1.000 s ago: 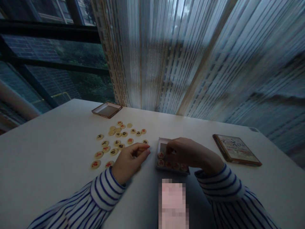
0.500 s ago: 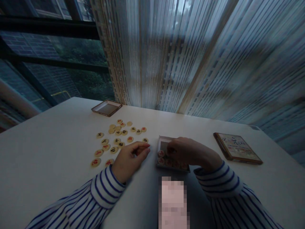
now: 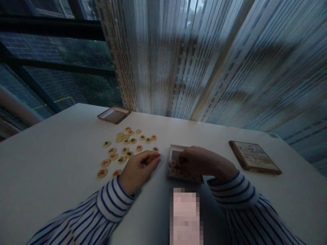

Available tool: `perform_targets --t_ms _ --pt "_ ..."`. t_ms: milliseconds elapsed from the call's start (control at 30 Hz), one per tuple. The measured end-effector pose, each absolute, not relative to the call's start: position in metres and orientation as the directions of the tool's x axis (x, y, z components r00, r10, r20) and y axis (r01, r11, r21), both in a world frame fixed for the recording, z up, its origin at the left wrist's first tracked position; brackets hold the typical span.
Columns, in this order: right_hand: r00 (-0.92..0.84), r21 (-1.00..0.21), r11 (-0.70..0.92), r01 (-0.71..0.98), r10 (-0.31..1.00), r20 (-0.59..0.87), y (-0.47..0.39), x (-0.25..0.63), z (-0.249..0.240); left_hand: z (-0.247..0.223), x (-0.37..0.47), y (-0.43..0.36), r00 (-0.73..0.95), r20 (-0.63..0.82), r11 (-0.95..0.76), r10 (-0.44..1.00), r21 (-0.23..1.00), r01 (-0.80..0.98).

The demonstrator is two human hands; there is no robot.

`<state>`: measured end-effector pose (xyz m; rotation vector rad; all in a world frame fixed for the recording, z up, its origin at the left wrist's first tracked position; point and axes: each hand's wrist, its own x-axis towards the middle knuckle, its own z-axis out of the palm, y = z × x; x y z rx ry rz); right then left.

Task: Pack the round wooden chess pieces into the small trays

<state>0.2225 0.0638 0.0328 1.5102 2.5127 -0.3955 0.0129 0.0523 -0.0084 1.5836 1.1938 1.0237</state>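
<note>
Reaching into the box (image 3: 185,180) with the right hand (image 3: 200,161), left hand (image 3: 139,170) beside it

The box sits open on the white table (image 3: 63,156), with round pieces (image 3: 172,171) inside. Four lie in a row along its near side, and another lies behind the left end of that row; red marks show on several. The right hand bends down over the box, its fingertips hidden inside, so whether they are clamped on a piece cannot be told.

The left hand is left of the box, apart from it, with thumb and fingers curled close toward each other. Whether anything is pinched between them cannot be told.

Loose pieces (image 3: 139,148) are scattered left of the box, some marked red, some black, a few showing plain faces; one black-marked piece lies just left of the box, near the left fingertips. Farther back and left of the box is a shallow tray (image 3: 114,116). Well to the right of the box lies a flat case (image 3: 257,156) with a printed top. Beyond the box hangs a curtain (image 3: 176,68).
</note>
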Motion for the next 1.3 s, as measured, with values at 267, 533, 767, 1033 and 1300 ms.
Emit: perform_targets --t_ms 267,533,767,1033,1300 --pt "-0.471 -0.11 0.461 0.88 0.825 -0.313 0.0649 0.2238 0.0322 -0.0089 0.0123 0.0524 0.195 0.095 -0.144 0.976 0.957 0.253" --pt "-0.465 -0.118 0.452 0.884 0.832 -0.302 0.0646 0.2214 0.0323 -0.0073 0.0124 0.0522 0.212 0.121 -0.181 0.97 0.94 0.29" --pt "-0.444 -0.116 0.43 0.895 0.841 -0.309 0.0641 0.2207 0.0333 -0.0091 0.0125 0.053 0.212 0.134 -0.191 0.968 0.94 0.281" --pt "-0.442 -0.129 0.425 0.896 0.83 -0.341 0.0634 0.2202 0.0324 -0.0069 0.0124 0.0528 0.219 0.146 -0.212 0.965 0.924 0.317" --pt "-0.447 -0.129 0.43 0.894 0.826 -0.343 0.0646 0.2215 0.0312 -0.0092 0.0117 0.053 0.224 0.142 -0.215 0.964 0.913 0.346"
